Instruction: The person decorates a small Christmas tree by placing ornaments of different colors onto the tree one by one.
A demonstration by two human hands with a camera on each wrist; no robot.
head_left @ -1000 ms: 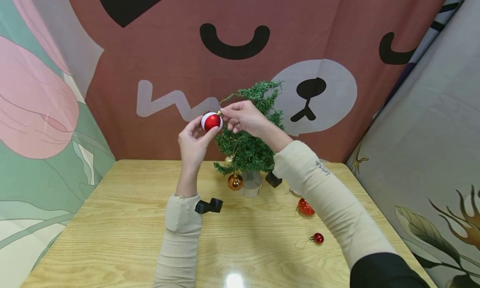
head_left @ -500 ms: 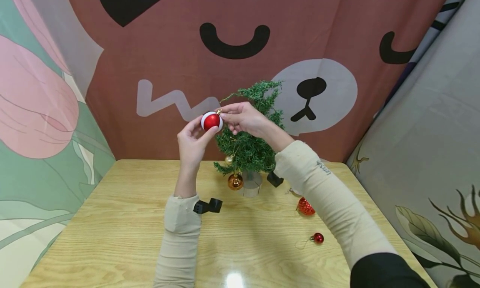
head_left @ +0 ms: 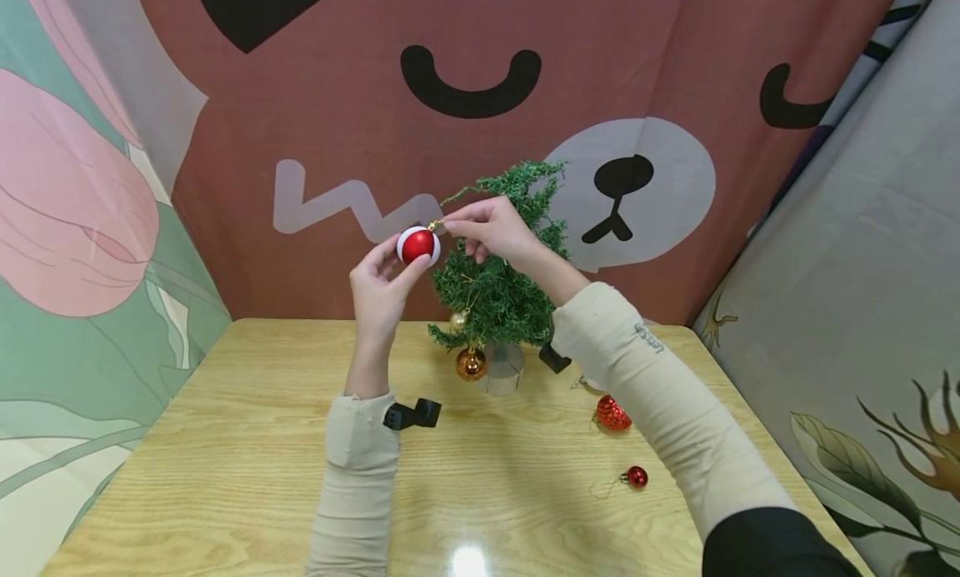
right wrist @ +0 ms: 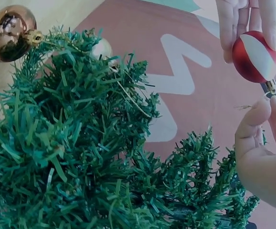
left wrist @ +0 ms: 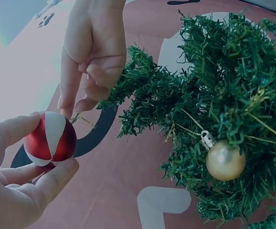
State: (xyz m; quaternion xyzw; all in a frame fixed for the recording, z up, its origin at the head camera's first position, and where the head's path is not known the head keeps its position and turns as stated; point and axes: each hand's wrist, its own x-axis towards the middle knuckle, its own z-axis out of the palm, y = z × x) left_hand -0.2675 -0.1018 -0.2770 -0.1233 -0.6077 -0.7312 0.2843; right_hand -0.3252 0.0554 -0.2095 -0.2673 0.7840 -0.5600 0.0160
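Note:
A red and white Christmas ball [head_left: 417, 245] is held up in front of the small green Christmas tree [head_left: 502, 302], just left of its branches. My left hand [head_left: 378, 293] grips the ball between thumb and fingers from the left. At the ball's gold cap [right wrist: 271, 87], my right hand [head_left: 498, 233] pinches the thin gold cord [left wrist: 83, 119] with thumb and index finger. In the left wrist view, the cord's loose end sticks out beside the fingertips. A pale gold ball [left wrist: 226, 160] and a shiny copper ball [head_left: 471, 364] hang on the tree's lower branches.
The tree's pale round base [head_left: 502, 370] stands toward the back of the wooden table [head_left: 247, 444]. To the right lie a textured red ornament [head_left: 612, 413] and a small dark red ball [head_left: 636, 477] with its cord. A printed curtain [head_left: 322, 110] hangs behind.
The red and white ball and my left hand have shifted slightly left. My right hand keeps its pinch by the cap, now a little farther from the ball.

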